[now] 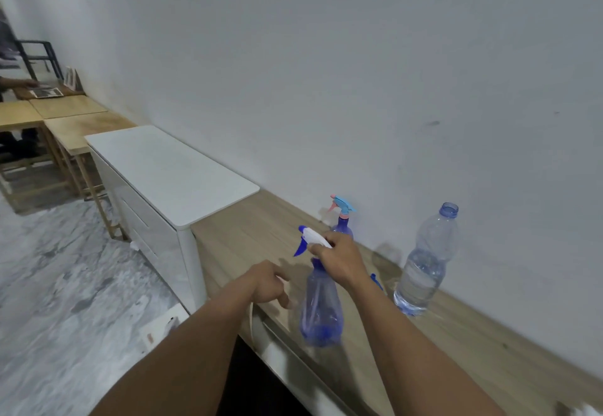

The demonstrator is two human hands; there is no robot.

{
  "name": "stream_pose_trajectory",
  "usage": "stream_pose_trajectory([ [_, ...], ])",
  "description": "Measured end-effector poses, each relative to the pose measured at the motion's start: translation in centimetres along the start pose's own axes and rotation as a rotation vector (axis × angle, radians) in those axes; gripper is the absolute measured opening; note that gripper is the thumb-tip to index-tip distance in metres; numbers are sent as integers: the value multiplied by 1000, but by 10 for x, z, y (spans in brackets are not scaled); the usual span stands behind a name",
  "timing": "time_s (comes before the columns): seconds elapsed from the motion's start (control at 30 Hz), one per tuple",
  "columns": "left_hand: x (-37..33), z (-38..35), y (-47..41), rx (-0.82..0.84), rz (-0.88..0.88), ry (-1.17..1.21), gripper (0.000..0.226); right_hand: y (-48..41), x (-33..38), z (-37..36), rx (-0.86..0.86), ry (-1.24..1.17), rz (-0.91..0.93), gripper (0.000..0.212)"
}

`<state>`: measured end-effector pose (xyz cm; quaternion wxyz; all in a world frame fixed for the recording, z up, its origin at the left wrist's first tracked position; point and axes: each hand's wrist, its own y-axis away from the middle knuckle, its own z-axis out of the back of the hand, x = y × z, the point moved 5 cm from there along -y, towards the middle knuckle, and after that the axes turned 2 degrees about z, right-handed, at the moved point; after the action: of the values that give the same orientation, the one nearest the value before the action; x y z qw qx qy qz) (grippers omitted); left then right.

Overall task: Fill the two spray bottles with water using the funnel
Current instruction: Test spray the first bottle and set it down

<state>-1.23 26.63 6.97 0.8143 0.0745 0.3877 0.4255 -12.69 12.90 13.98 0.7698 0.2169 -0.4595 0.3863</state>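
A translucent blue spray bottle [321, 308] with a white and blue trigger head stands near the front of the wooden counter [456, 334]. My right hand [339, 259] grips its spray head from above. My left hand [269, 282] hovers just left of the bottle with loosely curled fingers, holding nothing. A second spray bottle [342, 220] with a light blue and pink head stands behind, close to the wall, its body partly hidden by my right hand. An uncapped clear water bottle [427, 262], partly full, stands to the right. A small blue piece [377, 280] shows behind my right wrist.
A white cabinet [169, 167] adjoins the counter's left end. Wooden tables [75, 122] stand farther left, where another person's hand [19, 83] rests by some papers. The white wall runs close behind the bottles. Marble floor lies to the left.
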Motion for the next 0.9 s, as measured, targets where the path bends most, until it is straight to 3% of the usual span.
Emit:
stream_pose_trajectory([
  [0.17, -18, -10, -6, 69, -130, 236, 66, -12, 14, 6, -24, -28, 89, 11],
  [0.27, -18, -1, -16, -5, -185, 302, 75, -23, 20, 3, -22, -82, 99, 3],
  [0.6, -23, 40, -95, -124, -348, 251, 54, -96, 16, -6, -131, -2, 20, 14],
  [0.73, -20, 66, -155, -94, -413, 221, 57, -146, 19, -16, -173, 14, -33, 22],
  [0.9, -23, 83, -240, -105, -479, 82, 38, -215, 10, -33, -261, -3, -105, 23],
])
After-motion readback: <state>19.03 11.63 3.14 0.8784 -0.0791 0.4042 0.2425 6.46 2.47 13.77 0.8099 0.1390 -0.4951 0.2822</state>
